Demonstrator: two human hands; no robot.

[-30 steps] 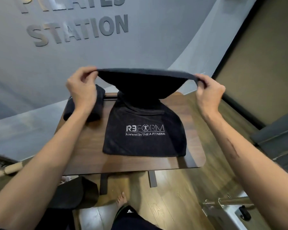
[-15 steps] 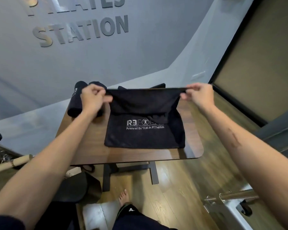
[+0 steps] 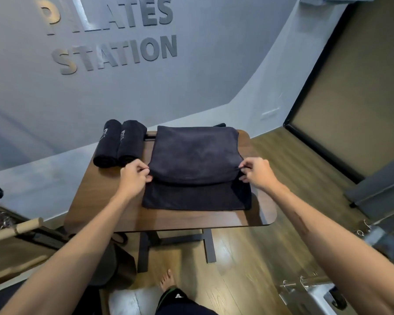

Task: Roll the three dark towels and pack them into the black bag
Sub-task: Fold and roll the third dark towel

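Note:
A dark towel (image 3: 195,160) lies on the small wooden table (image 3: 114,210), its far part folded toward me over the near part. My left hand (image 3: 134,176) pinches the folded edge at its left corner. My right hand (image 3: 256,171) pinches the same edge at the right corner. Two rolled dark towels (image 3: 120,142) with white logos lie side by side at the table's far left. A dark rounded shape (image 3: 114,267) sits on the floor under the table's left side; I cannot tell whether it is the black bag.
The table stands against a grey wall with raised letters. A wooden bar (image 3: 14,230) sticks in from the left. Metal equipment (image 3: 309,289) with wheels sits at the lower right. My bare foot (image 3: 167,280) is on the wooden floor below the table.
Both hands brought the towel's lifted edge down and toward me, folding it over the near half and covering the logo. The second rolled towel is now visible.

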